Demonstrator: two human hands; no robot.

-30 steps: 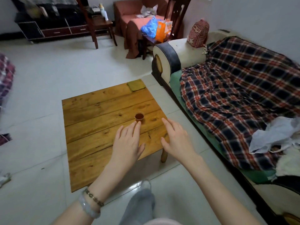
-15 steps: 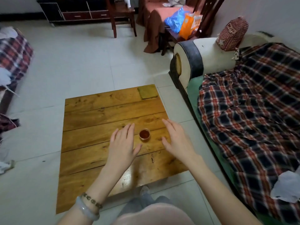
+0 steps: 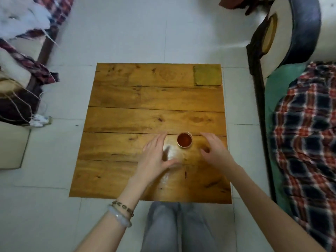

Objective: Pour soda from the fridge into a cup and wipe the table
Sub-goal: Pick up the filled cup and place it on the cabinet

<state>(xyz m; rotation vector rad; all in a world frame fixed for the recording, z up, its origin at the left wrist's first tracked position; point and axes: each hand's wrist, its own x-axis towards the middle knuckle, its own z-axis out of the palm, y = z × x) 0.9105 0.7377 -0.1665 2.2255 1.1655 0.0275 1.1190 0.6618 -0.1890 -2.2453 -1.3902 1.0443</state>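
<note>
Where the low wooden table point(image 3: 145, 99) stands on pale floor tiles point(image 3: 127, 33), two bare hands flank one small cup point(image 3: 184, 140). Left hand point(image 3: 154, 157): fingers straight and close together, thumb spread toward the cup, holding nothing; just beside the cup, not touching it. Right hand point(image 3: 216, 151): fingers loosely bent and spread, holding nothing; also just beside the cup, apart from it. Whether either palm rests on the boards cannot be told. Cup: round, pale rim, dark reddish-brown liquid inside, upright on the table between the hands. Table: square top of broad honey-coloured planks, knotty, with a glossy sheen near the hands. Cloth point(image 3: 207, 75): flat olive-yellow square, coarse weave, at the far right corner. Left wrist: pale smooth bangle point(image 3: 119, 217), beaded bracelet point(image 3: 123, 206). Right of the table: sofa with rounded cream armrest point(image 3: 285, 40) and red-and-navy plaid blanket point(image 3: 309, 142).
</note>
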